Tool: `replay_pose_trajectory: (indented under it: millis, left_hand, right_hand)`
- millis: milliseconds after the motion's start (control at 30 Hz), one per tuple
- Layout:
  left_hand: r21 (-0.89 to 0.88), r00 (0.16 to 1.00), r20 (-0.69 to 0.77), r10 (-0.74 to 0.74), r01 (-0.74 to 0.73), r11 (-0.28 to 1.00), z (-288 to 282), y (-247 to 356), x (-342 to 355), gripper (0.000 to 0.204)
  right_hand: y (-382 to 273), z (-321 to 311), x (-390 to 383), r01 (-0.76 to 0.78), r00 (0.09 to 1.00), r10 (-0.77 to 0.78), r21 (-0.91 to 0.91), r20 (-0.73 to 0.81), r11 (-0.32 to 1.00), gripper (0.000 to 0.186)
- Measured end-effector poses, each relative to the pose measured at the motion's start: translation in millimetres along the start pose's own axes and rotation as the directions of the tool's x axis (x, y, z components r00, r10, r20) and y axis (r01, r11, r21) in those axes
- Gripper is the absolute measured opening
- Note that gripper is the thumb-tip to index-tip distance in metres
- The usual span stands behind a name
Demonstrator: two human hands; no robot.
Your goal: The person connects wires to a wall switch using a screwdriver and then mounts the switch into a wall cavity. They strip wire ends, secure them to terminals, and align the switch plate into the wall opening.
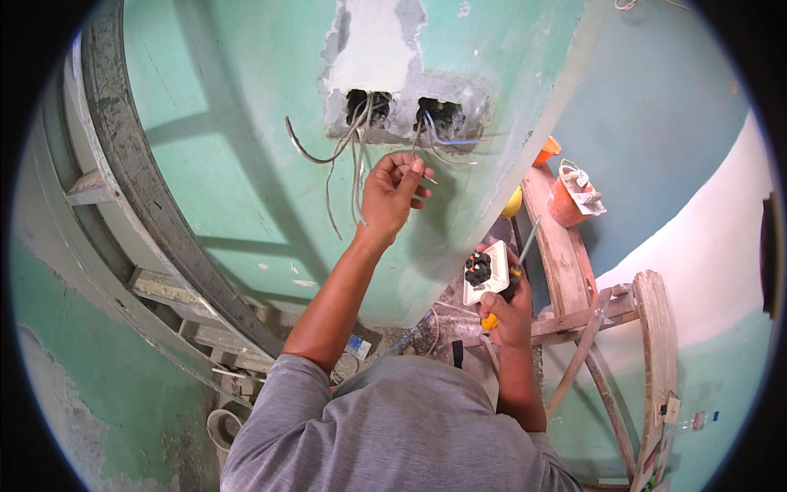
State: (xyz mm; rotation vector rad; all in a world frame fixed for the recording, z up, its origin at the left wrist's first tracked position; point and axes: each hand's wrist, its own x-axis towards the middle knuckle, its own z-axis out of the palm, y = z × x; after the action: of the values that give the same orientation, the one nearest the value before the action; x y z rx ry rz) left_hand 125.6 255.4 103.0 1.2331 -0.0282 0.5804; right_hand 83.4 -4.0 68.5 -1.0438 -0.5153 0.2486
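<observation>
Two rough square openings in the green wall (225, 107), the left (358, 107) and right (443, 119), have several loose wires hanging out, among them a blue wire (457, 142). My left hand (398, 189) pinches a thin wire (416, 146) below the right opening, its bare tip poking past my fingers. My right hand (507, 316), lower right, holds a white electrical faceplate (493, 279) with black modules (478, 266) on its back, together with a screwdriver (529, 239) that has a yellow and black handle (489, 321), its shaft pointing up.
A metal ladder (106, 123) leans along the left. At the right stand a wooden bench or trestle (554, 246) with orange buckets (566, 205) on it, a yellow round object (512, 201) beside it, and a wooden frame (656, 353). Another bucket (225, 429) sits low at the left.
</observation>
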Motion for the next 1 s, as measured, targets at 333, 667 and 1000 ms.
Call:
replay_pose_trajectory:
  millis: [333, 667, 1000]
  left_hand:
    - [0.002, 1.0, 0.003, -0.007, 0.007, 1.0, 6.2, 8.3, -1.6, 0.029]
    - [-0.006, 1.0, 0.005, -0.02, 0.02, 1.0, 10.4, 11.0, -3.1, 0.026]
    - [-0.05, 0.999, 0.014, -0.039, 0.04, 0.998, 12.0, 15.9, -5.1, 0.028]
  right_hand:
    - [-2.9, -5.2, 7.9, -0.002, 1.0, 0.002, 0.014, 0.015, 1.0, 0.087]
    - [-7.3, -7.9, 11.7, -0.004, 1.0, 0.004, 0.025, 0.013, 1.0, 0.084]
    - [-9.2, -12.9, 10.2, 0.013, 1.0, -0.013, 0.007, 0.019, 1.0, 0.084]
